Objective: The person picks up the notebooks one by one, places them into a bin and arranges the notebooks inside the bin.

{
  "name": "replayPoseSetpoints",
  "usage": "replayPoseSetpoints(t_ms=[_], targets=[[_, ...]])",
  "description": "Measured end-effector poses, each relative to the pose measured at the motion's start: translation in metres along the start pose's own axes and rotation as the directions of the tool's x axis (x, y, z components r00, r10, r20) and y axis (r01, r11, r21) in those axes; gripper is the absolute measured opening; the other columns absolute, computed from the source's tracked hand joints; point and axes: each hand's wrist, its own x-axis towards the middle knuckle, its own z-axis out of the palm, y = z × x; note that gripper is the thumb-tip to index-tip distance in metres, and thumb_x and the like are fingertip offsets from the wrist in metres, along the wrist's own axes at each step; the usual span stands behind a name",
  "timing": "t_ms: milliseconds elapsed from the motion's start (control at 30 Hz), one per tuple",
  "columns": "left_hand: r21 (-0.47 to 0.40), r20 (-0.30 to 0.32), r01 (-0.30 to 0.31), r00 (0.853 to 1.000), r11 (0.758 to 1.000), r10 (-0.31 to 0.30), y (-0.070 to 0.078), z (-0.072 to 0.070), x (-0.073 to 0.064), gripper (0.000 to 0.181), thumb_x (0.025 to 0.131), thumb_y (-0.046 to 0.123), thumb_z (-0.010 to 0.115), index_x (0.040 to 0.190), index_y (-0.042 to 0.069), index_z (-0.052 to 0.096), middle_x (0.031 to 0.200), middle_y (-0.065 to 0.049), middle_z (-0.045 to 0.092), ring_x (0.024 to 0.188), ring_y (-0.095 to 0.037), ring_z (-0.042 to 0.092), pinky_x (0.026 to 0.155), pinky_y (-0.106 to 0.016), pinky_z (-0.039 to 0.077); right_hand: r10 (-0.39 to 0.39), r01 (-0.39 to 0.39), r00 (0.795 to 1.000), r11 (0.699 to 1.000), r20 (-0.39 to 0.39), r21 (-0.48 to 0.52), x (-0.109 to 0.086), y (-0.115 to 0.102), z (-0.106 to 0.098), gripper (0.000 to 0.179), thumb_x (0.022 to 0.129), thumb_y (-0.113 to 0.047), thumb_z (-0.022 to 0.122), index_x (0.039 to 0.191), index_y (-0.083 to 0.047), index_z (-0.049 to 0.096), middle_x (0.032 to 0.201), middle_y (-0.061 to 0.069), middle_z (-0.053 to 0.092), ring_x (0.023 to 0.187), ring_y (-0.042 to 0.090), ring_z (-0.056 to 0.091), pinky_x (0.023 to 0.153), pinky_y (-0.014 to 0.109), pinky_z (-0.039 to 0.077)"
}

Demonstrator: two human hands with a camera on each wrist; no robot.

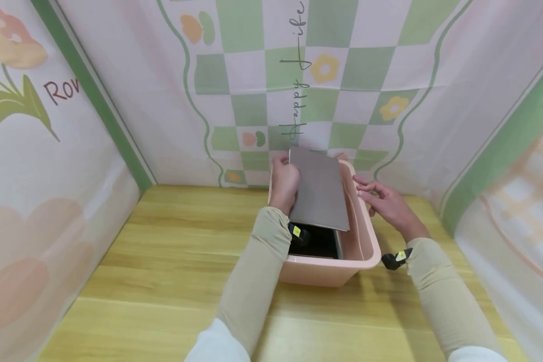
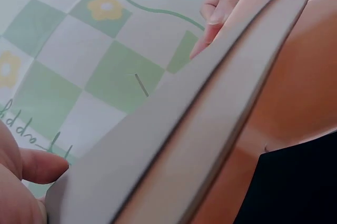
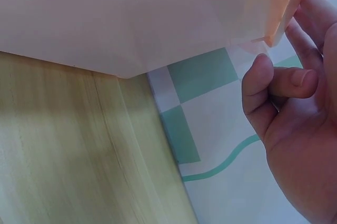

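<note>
A grey hardcover book is tilted over the pink plastic bin. My left hand grips the book by its left edge, the thumb lying near a corner in the left wrist view. The pale page edges face that camera between the two covers. Lower in the bin lies a flat black thing, partly covered by the book and my left wrist; its kind cannot be made out. At the bin's right rim, my right hand rests its fingertips on the outer side, with the thumb and other fingers loosely bent.
The bin stands on a wood-grain table near its back edge. Behind it hangs a green-and-white checked cloth with printed flowers and lettering. Printed cloth also borders the left and right sides.
</note>
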Motion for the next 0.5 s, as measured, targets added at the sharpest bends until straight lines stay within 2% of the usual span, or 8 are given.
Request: replayPoseSetpoints(t_ms=[133,300,500], targets=[[0.062,-0.011,0.034,0.999,0.998,-0.033,-0.0025,0.0042,-0.003,0.049,0.095,0.001,0.037,0.144,0.005,0.045,0.139,-0.018,0.056,0.123,-0.029,0.056,0.109,-0.043,0.045,-0.025,0.025,1.0,1.0,0.004,0.016,-0.0001,0.0005,-0.0008,0.024,0.104,-0.024,0.059,0.106,0.0,0.061,0.157,-0.012,0.05,0.107,-0.006,0.061,0.059,0.028,0.056],[0.166,-0.035,0.026,0.999,0.986,-0.021,-0.0062,0.0062,-0.0055,0.044,0.097,0.002,0.038,0.14,0.008,0.047,0.14,-0.013,0.055,0.128,-0.025,0.054,0.113,-0.041,0.043,-0.071,0.07,0.997,0.997,0.02,0.045,-0.0004,0.0016,-0.0012,0.023,0.104,-0.023,0.06,0.104,0.0,0.061,0.156,-0.014,0.05,0.106,-0.005,0.061,0.058,0.027,0.055],[0.336,-0.067,0.027,0.998,0.942,-0.005,-0.0096,0.0081,-0.0087,0.043,0.096,0.007,0.043,0.137,0.017,0.05,0.132,-0.006,0.06,0.121,-0.021,0.058,0.109,-0.038,0.046,-0.043,0.043,0.999,0.998,0.004,0.051,-0.0008,0.0008,0.0013,0.024,0.104,-0.025,0.06,0.106,-0.002,0.062,0.157,-0.011,0.049,0.108,-0.005,0.061,0.059,0.029,0.056]])
